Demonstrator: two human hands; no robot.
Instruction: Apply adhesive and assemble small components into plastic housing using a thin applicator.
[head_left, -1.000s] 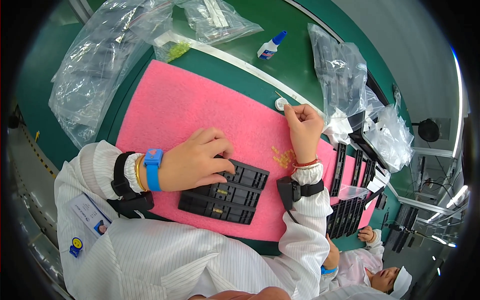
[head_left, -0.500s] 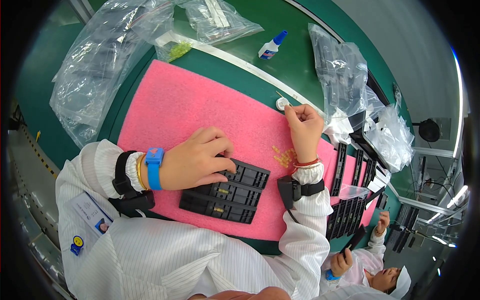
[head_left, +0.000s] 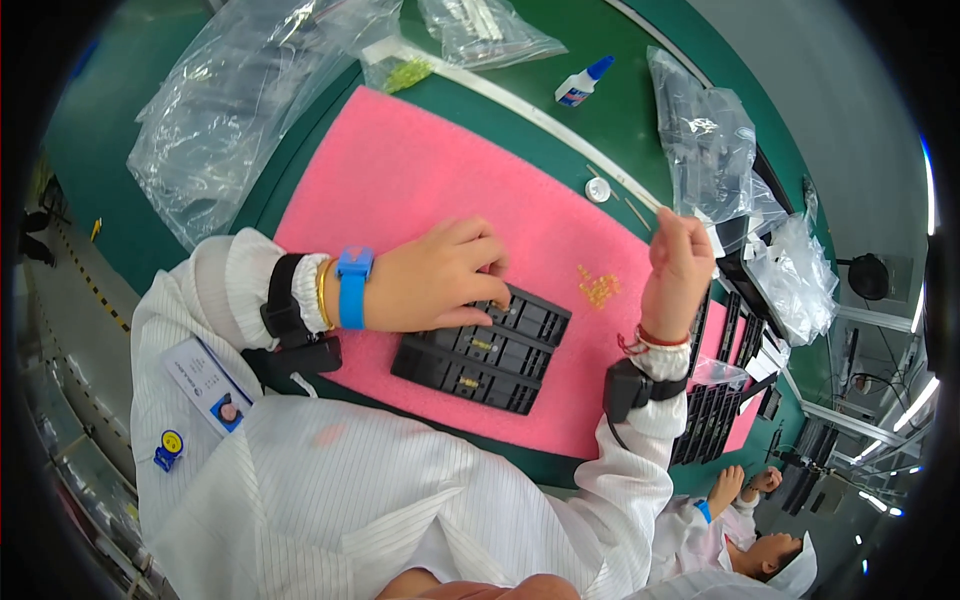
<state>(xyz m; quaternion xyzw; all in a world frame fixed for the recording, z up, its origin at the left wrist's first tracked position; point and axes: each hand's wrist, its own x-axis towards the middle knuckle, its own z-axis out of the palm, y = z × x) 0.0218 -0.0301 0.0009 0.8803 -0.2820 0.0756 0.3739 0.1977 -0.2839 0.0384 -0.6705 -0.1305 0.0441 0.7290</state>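
Several black plastic strips (head_left: 467, 380) lie side by side on the pink foam mat (head_left: 400, 150), with small brass-coloured pieces set in them. My left hand (head_left: 435, 277) lies over the uppermost strip, its bent fingers and thumb gripping at its left part. To the right, my right hand (head_left: 680, 275) is raised above the mat's edge with fingertips pinched together; anything between them cannot be made out. Near it are a small white cap (head_left: 597, 190) and a thin stick (head_left: 638, 214). Loose brass-coloured pieces (head_left: 599, 290) lie in a pile between my hands.
A small white bottle with a blue cap (head_left: 583, 82) stands on the green table. Clear plastic bags (head_left: 250, 110) lie at the far left and far right (head_left: 705, 135). More black strips (head_left: 708, 420) sit at the right, where a co-worker's hand (head_left: 727, 488) shows beyond them.
My right hand has moved away from the white cap, rightward across the mat's edge. My left hand stays on the strips. The whole view has shifted. The co-worker's black strip is no longer seen in hand.
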